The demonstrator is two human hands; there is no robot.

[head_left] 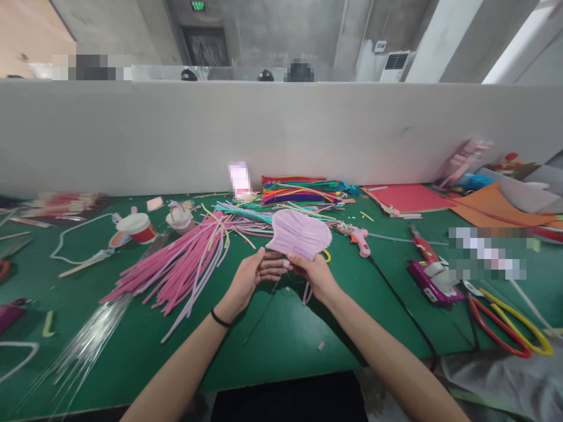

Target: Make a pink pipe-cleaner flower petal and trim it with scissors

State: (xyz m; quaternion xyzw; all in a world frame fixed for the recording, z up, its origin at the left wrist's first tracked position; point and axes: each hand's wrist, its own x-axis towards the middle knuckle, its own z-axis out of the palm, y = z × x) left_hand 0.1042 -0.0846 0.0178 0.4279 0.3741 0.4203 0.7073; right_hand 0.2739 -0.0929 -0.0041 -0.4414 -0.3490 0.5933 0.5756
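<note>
A lilac fan-shaped chenille piece [301, 233] is held up over the middle of the green table [290, 351], its wide, ridged face turned to the view and its rounded far edge in front of the colored stems behind. The right hand [317, 275] pinches its near edge, thumb on the face. The left hand [250, 276] is just beside its lower left corner, fingers stretched toward the right hand; whether they grip anything I cannot tell. Between the hands are a small lilac knot [286, 264] and a thin dark stem [260, 316] slanting down toward the near left.

Between the forearms, green surface reaches to the table's near edge, with a small pink scrap [321, 346] on it. To the left, a loose spread of pink chenille stems [176, 264] ends near the left wrist, limiting room on that side; a paper cup [137, 227] stands beyond. Past the fan, a stack of multicolored chenille stems [303, 190] lies near the foot of the grey partition [281, 132], which bounds the far side. To the right are a pink glue gun [361, 242], its black cord [404, 310] curving to the near edge, and scissors with red and yellow handles [497, 331], which reach that edge too
</note>
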